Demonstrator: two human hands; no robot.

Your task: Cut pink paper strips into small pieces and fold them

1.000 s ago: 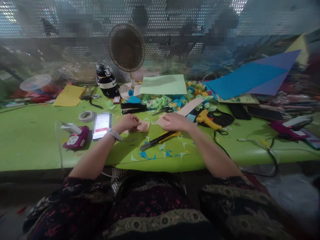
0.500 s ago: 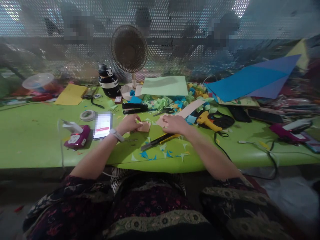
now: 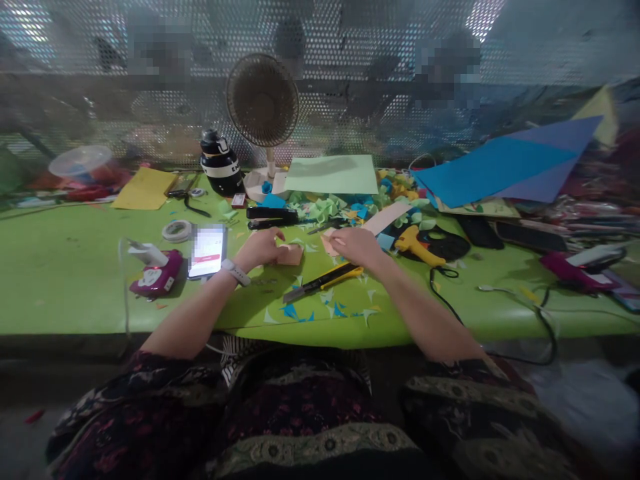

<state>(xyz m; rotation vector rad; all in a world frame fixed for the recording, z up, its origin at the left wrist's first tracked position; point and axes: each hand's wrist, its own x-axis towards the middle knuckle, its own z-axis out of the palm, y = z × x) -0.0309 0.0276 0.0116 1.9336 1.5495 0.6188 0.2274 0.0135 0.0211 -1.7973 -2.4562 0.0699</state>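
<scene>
Fingers of my left hand [image 3: 261, 247] are closed on a small peach paper piece [image 3: 291, 255] at the middle of the green table [image 3: 75, 267]. To its right, my right hand [image 3: 354, 245] pinches another peach paper [image 3: 329, 243] between thumb and fingers. A long peach strip [image 3: 387, 217] lies behind the right wrist. The black and yellow cutter knife [image 3: 323, 283] rests just in front of both hands, among small blue and white scraps. Behind the left hand is a black stapler [image 3: 273, 217].
A lit phone [image 3: 206, 252], a tape roll [image 3: 177, 231] and a purple socket block [image 3: 158, 272] are on the left. A fan [image 3: 263, 100] and bottle [image 3: 220, 167] stand behind. On the right lie a yellow glue gun [image 3: 420, 245] and blue sheets [image 3: 495, 170].
My right hand has drawn its fingers together on the peach paper and turned slightly, with the paper looking narrower. The left hand has barely moved. The whole view has shifted a little.
</scene>
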